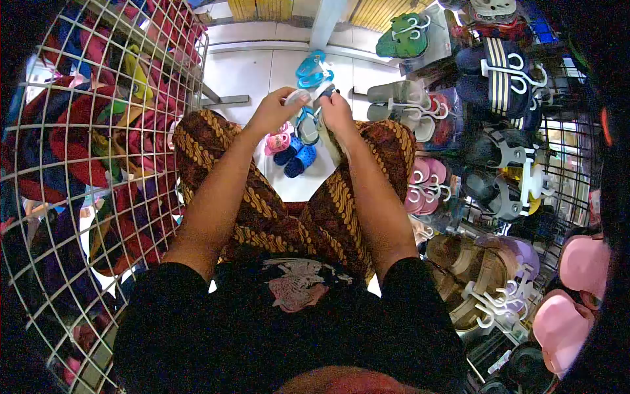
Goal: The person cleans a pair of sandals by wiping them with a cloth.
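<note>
Pinching a pale piece (pixel 298 98) in left hand (pixel 278 109), apparent sandal (pixel 324 91) in right hand (pixel 336 113), near blue shoes (pixel 301 160), seemingly mid-handling, calling for a steady hold next

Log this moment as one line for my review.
left hand: holds pale item | right hand: holds pale-and-dark item | floor: blue clogs, pink footwear, light-blue sandals

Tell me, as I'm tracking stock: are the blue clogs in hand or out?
Out: the blue clogs lie between the person's legs, and neither the left hand nor the right hand touches them.
</note>
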Available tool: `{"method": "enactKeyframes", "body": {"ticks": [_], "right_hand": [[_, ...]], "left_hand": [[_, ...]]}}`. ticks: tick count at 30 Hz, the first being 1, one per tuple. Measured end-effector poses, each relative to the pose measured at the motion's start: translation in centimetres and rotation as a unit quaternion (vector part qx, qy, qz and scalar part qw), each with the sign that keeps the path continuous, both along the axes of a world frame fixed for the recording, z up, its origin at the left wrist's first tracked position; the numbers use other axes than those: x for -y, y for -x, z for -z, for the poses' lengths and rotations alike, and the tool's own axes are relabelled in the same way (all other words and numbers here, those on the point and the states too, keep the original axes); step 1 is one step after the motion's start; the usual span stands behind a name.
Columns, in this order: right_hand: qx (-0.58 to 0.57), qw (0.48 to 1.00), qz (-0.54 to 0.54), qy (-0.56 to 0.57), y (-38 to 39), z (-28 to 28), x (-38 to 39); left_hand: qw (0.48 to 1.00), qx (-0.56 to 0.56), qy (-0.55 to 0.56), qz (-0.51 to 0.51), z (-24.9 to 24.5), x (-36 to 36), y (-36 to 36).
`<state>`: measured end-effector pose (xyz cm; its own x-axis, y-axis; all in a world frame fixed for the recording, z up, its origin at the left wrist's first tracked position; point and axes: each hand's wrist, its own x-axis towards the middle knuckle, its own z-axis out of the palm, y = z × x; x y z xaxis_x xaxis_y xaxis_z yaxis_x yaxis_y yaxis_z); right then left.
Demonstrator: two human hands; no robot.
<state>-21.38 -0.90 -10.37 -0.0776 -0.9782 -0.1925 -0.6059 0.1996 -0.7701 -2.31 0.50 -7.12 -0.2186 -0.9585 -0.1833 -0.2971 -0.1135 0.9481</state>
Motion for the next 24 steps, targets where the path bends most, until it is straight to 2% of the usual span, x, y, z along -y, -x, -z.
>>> {"method": "enactKeyframes", "body": {"ticks": [3, 5, 7, 8, 10, 11, 18, 20, 23, 24], "right_hand": [[0.01, 1.0, -0.004, 0.014, 0.6, 0.6, 0.6], [0.104, 0.994, -0.025, 0.013, 1.0, 2.3, 1.0], [0.234, 0.971, -0.042, -0.01, 0.7, 0.5, 0.4], [0.216, 0.973, -0.074, -0.032, 0.9, 0.3, 0.6], [0.267, 0.959, -0.059, -0.072, 0.2, -2.9, -0.4], [0.293, 0.95, -0.051, -0.092, -0.2, -4.1, -0.8], [0.292, 0.953, -0.056, -0.063, -0.2, -5.2, -0.8], [0.251, 0.966, -0.051, -0.041, -0.2, -5.3, -0.7], [0.249, 0.968, -0.032, -0.005, -0.2, -4.5, -0.6], [0.258, 0.966, -0.025, 0.007, -0.2, -4.4, -0.5]], "left_hand": [[0.996, -0.092, 0.005, 0.012, 2.2, -0.1, 0.4], [0.991, -0.128, -0.045, -0.005, -0.1, -0.5, 0.5], [0.982, -0.162, -0.094, -0.021, -2.5, -0.9, 0.6], [0.972, -0.215, -0.098, 0.002, -2.2, -0.8, 0.5], [0.941, -0.318, -0.106, 0.049, -1.5, -0.5, 0.4], [0.936, -0.327, -0.12, 0.054, -1.5, -0.6, 0.4], [0.896, -0.395, -0.198, 0.036, -0.2, -0.3, 0.5], [0.886, -0.409, -0.217, 0.02, 0.2, -0.2, 0.5], [0.859, -0.465, -0.212, -0.021, 1.1, 0.0, 0.6], [0.849, -0.469, -0.233, -0.066, 0.8, 0.2, 0.8]]}}
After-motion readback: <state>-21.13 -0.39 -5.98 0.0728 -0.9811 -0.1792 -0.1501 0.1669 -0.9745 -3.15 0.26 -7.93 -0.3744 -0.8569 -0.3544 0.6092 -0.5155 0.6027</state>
